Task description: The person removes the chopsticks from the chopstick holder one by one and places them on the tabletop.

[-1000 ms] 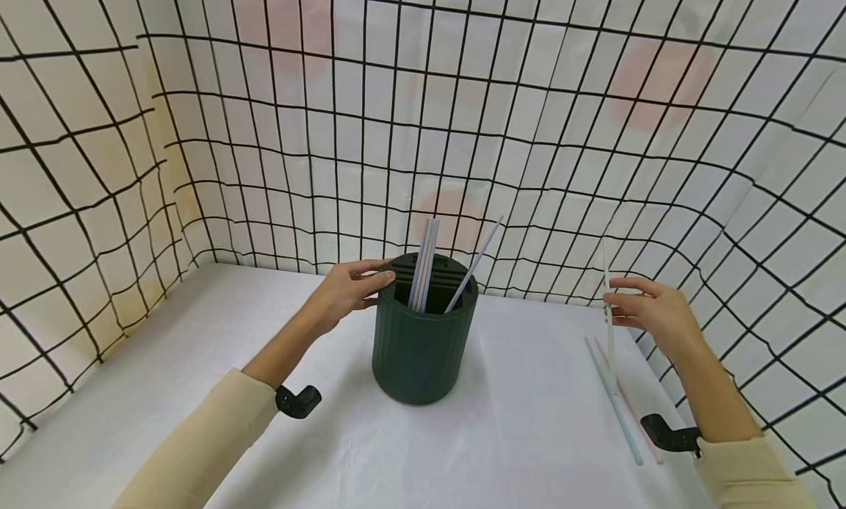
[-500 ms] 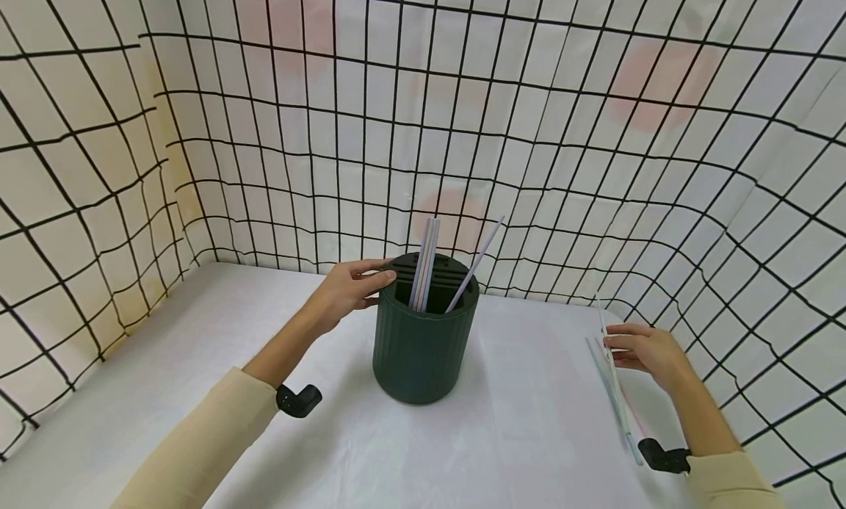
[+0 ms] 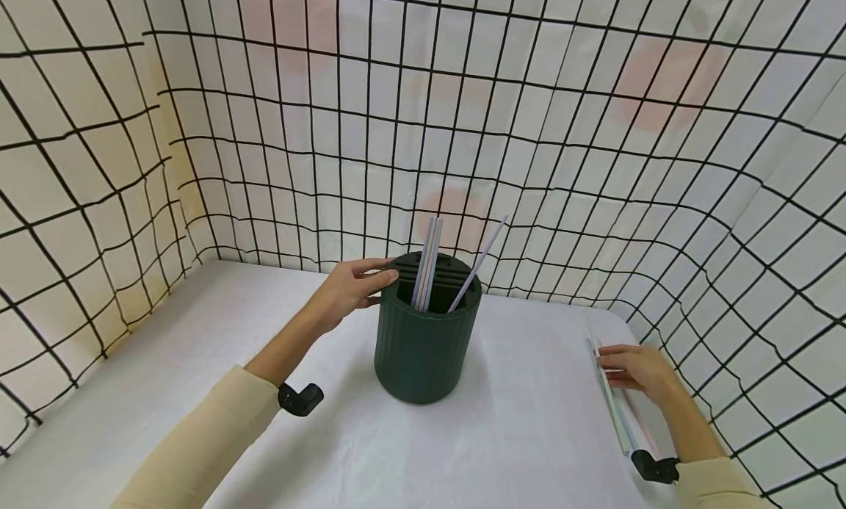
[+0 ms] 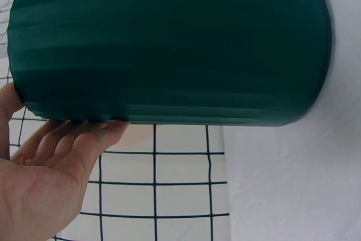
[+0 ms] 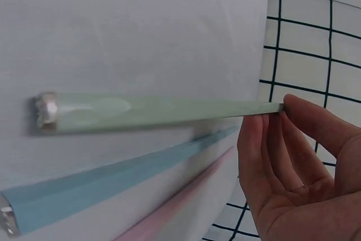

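A dark green ribbed utensil holder (image 3: 423, 362) stands upright on the white table. My left hand (image 3: 350, 285) holds it at its left side, thumb on the rim and fingers along the outer wall. A cluster of pastel straws (image 3: 427, 266) rises from its opening, and a single lilac straw (image 3: 479, 263) leans right. At the right, my right hand (image 3: 637, 369) pinches a pale green straw (image 5: 169, 111) by its far end between thumb and fingers. The straw lies low over the table, beside a light blue straw (image 5: 101, 187) and a pink straw (image 5: 175, 207).
A black wire grid (image 3: 370, 149) backed with pale cloth encloses the table (image 3: 529, 421) at the back and both sides. The right hand is near the right grid side. Small black devices sit on both wrists.
My right hand has moved down toward the table and slightly left, lowering the pale green straw next to the blue and pink ones. My left hand keeps its hold on the utensil holder.
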Action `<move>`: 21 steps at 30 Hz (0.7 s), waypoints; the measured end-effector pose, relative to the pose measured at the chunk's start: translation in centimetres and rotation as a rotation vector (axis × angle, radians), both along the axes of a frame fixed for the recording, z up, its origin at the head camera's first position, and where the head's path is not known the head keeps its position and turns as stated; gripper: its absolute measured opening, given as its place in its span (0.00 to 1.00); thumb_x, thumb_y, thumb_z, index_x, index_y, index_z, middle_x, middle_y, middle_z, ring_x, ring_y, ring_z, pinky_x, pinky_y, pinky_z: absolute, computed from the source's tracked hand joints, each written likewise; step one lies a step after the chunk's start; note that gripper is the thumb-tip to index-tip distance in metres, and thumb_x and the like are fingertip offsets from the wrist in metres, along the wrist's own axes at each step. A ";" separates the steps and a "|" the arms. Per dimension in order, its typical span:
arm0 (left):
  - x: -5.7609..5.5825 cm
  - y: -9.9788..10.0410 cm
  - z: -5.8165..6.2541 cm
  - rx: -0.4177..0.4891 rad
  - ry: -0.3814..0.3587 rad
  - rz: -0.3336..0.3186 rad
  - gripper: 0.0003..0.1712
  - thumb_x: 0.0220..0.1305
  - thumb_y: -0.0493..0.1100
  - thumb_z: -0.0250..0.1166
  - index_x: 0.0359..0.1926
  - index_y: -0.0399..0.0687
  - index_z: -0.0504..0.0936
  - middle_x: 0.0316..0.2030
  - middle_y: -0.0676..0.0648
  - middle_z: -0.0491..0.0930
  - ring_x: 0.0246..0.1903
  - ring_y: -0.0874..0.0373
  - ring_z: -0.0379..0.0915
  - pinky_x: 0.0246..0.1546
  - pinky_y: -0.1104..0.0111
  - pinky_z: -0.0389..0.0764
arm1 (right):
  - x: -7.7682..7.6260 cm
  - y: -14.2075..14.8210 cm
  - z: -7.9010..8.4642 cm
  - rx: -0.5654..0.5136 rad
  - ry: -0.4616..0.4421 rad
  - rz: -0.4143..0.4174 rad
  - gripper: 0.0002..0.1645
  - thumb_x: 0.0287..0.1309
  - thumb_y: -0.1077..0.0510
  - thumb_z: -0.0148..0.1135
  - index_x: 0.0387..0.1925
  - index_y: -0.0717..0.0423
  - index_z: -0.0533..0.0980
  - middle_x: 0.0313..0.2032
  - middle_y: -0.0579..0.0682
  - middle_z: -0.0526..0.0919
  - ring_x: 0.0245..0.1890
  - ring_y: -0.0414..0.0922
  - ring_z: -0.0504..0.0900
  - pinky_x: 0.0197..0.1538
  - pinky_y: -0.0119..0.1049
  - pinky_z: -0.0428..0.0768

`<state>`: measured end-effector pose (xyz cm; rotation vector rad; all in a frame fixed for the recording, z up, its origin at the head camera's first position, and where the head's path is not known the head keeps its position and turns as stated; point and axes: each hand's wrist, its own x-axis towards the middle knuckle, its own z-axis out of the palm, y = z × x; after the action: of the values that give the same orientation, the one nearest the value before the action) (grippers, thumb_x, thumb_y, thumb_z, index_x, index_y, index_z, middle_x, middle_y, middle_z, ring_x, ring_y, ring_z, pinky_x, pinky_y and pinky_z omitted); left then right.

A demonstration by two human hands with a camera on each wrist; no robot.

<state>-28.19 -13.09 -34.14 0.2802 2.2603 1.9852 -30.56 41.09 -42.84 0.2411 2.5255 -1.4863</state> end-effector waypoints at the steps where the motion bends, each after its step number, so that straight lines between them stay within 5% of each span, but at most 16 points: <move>1: 0.0 0.0 0.0 0.002 0.000 0.000 0.33 0.69 0.51 0.68 0.71 0.48 0.73 0.62 0.41 0.80 0.61 0.49 0.79 0.63 0.55 0.80 | 0.0 0.0 -0.2 0.007 0.000 -0.008 0.31 0.64 0.57 0.69 0.61 0.75 0.74 0.38 0.48 0.90 0.33 0.43 0.89 0.38 0.35 0.90; 21: 0.0 0.0 -0.2 -0.015 0.004 0.012 0.32 0.69 0.52 0.68 0.70 0.49 0.74 0.59 0.42 0.82 0.58 0.51 0.81 0.63 0.57 0.81 | 0.5 0.4 -2.3 0.027 -0.022 -0.055 0.27 0.62 0.59 0.70 0.55 0.74 0.78 0.32 0.45 0.88 0.28 0.40 0.85 0.34 0.32 0.89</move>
<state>-28.22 -13.06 -34.34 0.2708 2.2833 1.9746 -30.11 41.52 -45.15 0.3320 2.5421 -1.4623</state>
